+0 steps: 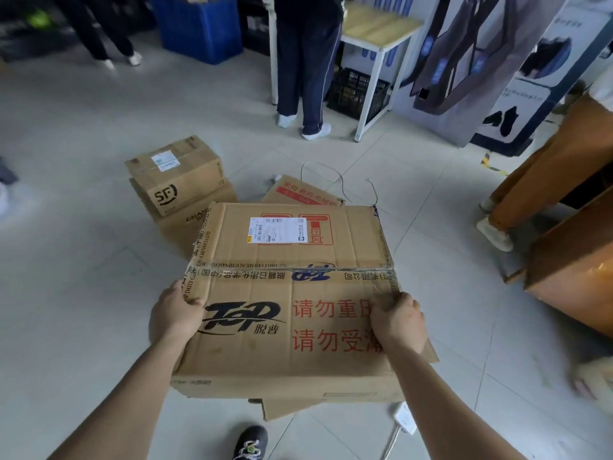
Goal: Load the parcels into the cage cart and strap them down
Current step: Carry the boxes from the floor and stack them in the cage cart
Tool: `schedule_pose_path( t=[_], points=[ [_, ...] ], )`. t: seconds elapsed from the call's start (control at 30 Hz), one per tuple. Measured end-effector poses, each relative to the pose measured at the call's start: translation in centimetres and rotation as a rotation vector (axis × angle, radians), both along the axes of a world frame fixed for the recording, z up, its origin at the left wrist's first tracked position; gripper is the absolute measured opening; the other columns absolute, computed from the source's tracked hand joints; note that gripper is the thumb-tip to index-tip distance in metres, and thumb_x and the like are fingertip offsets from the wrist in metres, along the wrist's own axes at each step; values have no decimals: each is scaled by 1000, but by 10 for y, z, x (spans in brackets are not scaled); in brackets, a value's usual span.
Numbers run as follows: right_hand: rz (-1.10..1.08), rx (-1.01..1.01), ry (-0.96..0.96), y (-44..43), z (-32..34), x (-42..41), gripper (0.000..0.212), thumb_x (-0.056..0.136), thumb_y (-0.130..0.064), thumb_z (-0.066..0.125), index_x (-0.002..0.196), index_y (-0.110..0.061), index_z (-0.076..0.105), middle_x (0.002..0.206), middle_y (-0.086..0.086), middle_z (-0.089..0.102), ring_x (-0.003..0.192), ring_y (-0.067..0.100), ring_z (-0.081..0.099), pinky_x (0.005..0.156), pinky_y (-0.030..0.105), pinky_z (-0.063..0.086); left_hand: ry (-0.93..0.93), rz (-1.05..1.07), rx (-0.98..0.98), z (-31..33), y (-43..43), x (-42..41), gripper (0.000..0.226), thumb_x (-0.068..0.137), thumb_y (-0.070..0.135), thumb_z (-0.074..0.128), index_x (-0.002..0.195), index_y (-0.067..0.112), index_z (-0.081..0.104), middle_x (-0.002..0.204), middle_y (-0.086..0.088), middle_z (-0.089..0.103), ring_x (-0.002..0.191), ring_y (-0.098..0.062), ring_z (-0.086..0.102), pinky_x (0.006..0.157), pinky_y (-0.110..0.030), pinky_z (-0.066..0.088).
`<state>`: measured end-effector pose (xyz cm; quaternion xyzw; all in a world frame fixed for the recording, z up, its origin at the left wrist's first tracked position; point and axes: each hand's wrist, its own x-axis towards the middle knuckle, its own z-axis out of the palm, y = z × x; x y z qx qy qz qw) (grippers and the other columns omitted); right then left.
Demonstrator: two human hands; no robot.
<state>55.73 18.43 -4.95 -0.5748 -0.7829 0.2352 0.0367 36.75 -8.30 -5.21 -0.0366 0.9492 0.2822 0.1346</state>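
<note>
I have the big box (292,293) in both hands. My left hand (175,310) has its fingers curled on the box's left edge. My right hand (398,322) has its fingers curled on the right edge. Both hands are closed on the cardboard, not flat. The box sits right between them, low over the floor. I cannot tell if it is fully off the ground yet.

I think this is the pick-up step: one parcel is in hand and has to go to the cage cart. I cannot see the cart, so next I must lift, turn and look for it. The cardboard looks bent near my right hand, so I should keep the box level and hold it firmly.

More parcels wait past my left hand: the SF box (172,174) sits on top of a lower box (195,224). A flat red-print box (305,194) lies just behind the one I hold. Past that, a thin wire (331,175) curls on the floor. Below my right hand there is a white plug block (405,417), and I could trip on it. My shoe (250,441) is just under the grip. Far ahead, a person (305,61) stands by a white table (374,31). Off to my right, a brown box (570,277) blocks that side.
</note>
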Motion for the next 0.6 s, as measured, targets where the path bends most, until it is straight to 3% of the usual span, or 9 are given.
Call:
schedule_pose_path(
  t=[0.3,0.47,0.6],
  points=[
    [309,48,194,-79,76,-81,61,88,-47,57,133,-7,46,134,13,51,125,35,43,102,46,38,176,312,149,60,-132,13,31,90,21,57,121,20,56,117,-7,61,104,-32,58,79,-39,46],
    [502,45,302,-163,116,-123,62,88,-44,60,134,-5,45,138,16,48,128,37,40,103,48,36,272,498,207,99,-229,31,27,89,15,56,116,19,58,107,-8,64,87,-26,55,73,-33,42],
    [636,38,336,-245,139,-154,63,87,-47,60,131,-5,47,136,17,48,127,38,42,101,48,37,352,625,255,131,-312,52,25,82,24,57,107,22,58,97,-7,67,90,-31,62,79,-40,50]
  ],
)
